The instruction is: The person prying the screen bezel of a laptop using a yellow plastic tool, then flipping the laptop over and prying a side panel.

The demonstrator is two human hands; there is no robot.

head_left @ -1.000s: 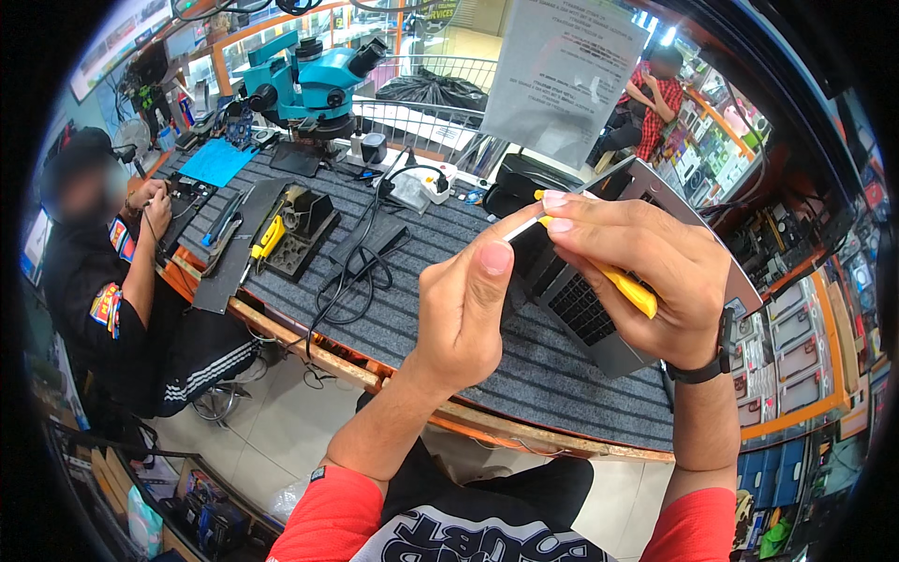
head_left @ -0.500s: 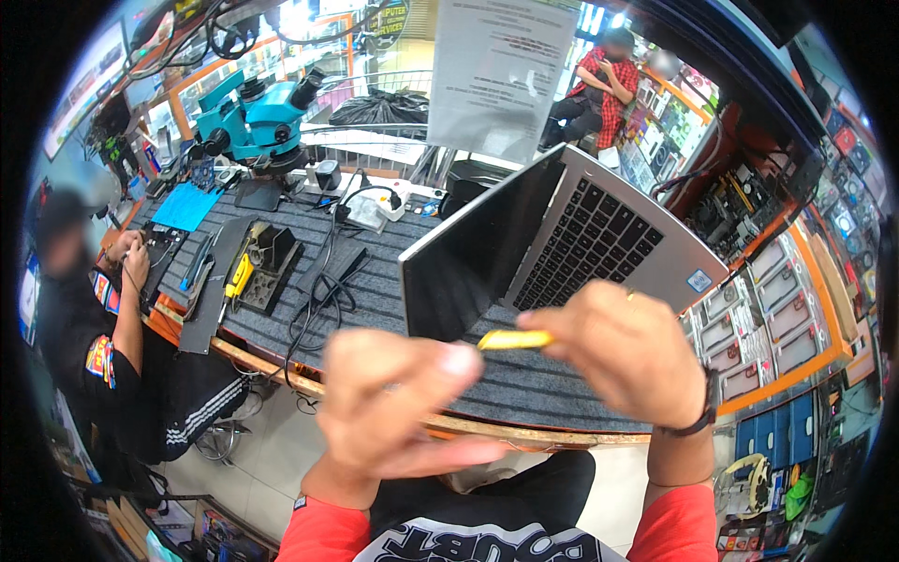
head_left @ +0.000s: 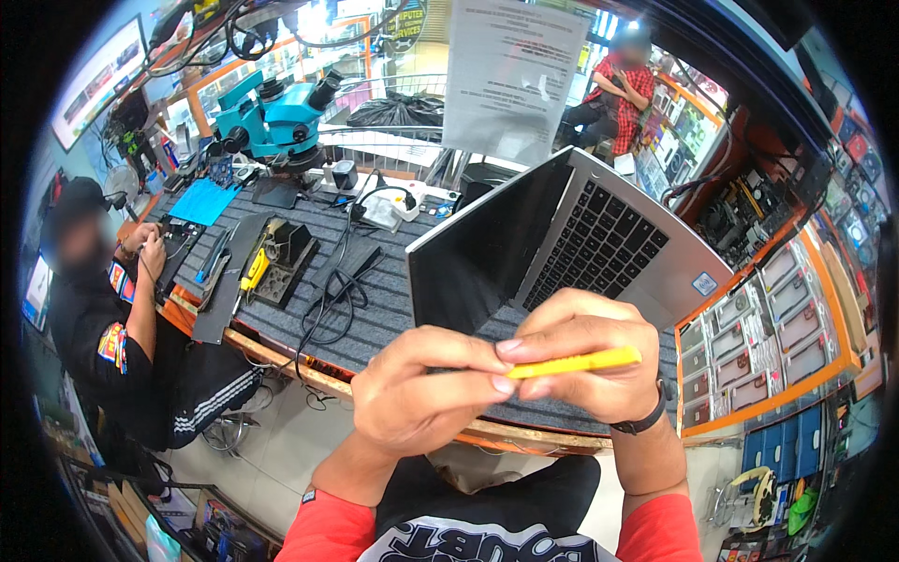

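Note:
My left hand [head_left: 421, 384] is closed, fingers pinched at the left end of a slim yellow plastic tool [head_left: 613, 359]. My right hand [head_left: 576, 328] grips the same tool, which lies roughly horizontal along its fingers. Both hands meet near the front edge of the striped grey mat [head_left: 393, 318]. Just beyond them an open silver laptop [head_left: 679, 276] is set askew, with a dark screen and black keys facing me; its lower part is partly hidden by my right hand.
A teal microscope [head_left: 286, 126], power strip [head_left: 403, 211], black cables [head_left: 337, 290] and a stand with a yellow-handled tool [head_left: 286, 253] occupy the bench. A co-worker [head_left: 103, 290] sits left, hands on a device. Another person [head_left: 618, 94] sits beyond. Cases [head_left: 749, 337] line the right.
Both hands moved down, away from the laptop's raised edge, and came together again on the yellow tool, which turned roughly horizontal. The laptop now shows more of its keyboard and screen.

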